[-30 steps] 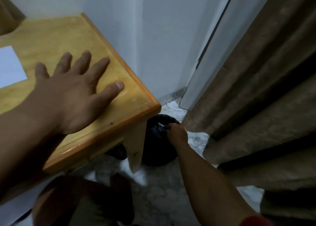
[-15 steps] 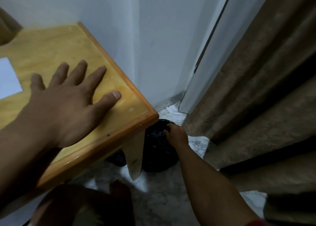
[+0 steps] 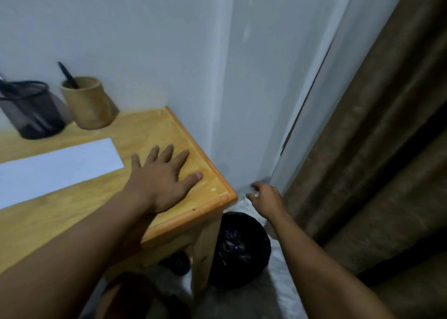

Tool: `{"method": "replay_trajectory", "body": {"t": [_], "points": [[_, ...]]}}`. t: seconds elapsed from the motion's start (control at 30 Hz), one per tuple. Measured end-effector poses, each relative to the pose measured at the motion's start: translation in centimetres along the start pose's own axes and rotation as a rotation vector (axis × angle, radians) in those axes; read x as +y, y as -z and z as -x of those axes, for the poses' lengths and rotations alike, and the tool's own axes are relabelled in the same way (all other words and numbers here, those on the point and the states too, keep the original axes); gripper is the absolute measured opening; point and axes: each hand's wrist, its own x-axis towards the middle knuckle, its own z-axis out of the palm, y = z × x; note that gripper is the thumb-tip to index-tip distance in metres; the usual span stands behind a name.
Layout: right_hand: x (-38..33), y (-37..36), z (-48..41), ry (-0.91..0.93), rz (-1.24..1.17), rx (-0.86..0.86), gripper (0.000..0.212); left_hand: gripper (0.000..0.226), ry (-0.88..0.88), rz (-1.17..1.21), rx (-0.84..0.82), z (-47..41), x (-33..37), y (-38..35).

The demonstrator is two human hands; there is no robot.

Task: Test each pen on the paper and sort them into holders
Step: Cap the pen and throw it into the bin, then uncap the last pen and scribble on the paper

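Left hand lies flat, fingers spread; right hand hangs outstretched, fingers loosely curled

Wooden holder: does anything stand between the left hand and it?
Nothing visible does. The left hand lies flat on the table near its corner; only bare tabletop and the end of the flat paper lie toward the wooden holder.

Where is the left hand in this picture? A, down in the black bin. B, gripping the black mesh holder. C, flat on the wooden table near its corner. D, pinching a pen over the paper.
C: the left hand lies palm down with fingers spread on the table, just right of the paper, holding nothing.
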Motion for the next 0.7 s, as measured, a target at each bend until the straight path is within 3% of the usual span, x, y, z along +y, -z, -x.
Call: {"method": "replay_trajectory", "body": {"t": [0.17, 0.33, 0.63, 0.7], "points": [[-6.5, 6.3, 0.8, 0.120, 0.024, 0.070, 0.050, 0.081, -0.033, 0.054, 0.103, 1.0, -1.4, 3.0], [-14.7, 9.7, 2.6, 0.315, 0.082, 0.077, 0.053, 0.073, 0.046, 0.091, 0.242, 3.0, -4.5, 8.5], [-30.3, 8.9, 7.6, 0.653, 0.188, 0.013, 0.049, 0.041, 0.284, 0.046, 0.361, 11.5, -14.1, 14.0], [-33.4, 7.9, 9.0, 0.717, 0.208, 0.003, 0.043, 0.049, 0.350, 0.021, 0.382, 13.7, -16.3, 14.3]]}}
